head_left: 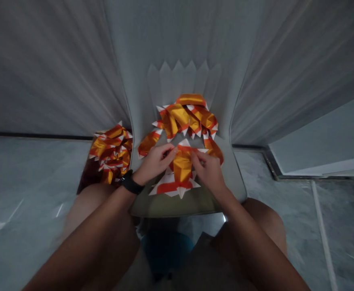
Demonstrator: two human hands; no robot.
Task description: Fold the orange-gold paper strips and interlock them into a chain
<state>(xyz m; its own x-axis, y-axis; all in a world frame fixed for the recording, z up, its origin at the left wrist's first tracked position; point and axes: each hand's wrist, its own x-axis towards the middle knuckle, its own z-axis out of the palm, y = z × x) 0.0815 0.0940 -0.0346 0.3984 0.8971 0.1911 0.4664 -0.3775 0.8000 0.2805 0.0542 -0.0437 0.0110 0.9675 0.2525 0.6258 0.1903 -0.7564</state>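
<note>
A gold-and-orange folded paper piece (182, 167) with white pointed corners is held upright above the chair seat. My left hand (158, 161) pinches its upper left edge, and my right hand (209, 169) pinches the upper right side. Both sets of fingers are closed, their tips partly hidden by the paper. Below it lies more white-tipped paper (166, 188) with an orange band; whether the two are joined I cannot tell. Behind my hands, similar folded papers (192, 115) lie heaped against the chair back. Single curved pieces rest beside each hand.
The pale chair (180, 208) stands between my knees, its back against grey curtains (49, 72). Left of the chair, a dark box (86, 173) carries another heap of the same papers (113, 149). A blue bin-like object (167, 250) sits under the seat. A white panel (322, 137) is at the right.
</note>
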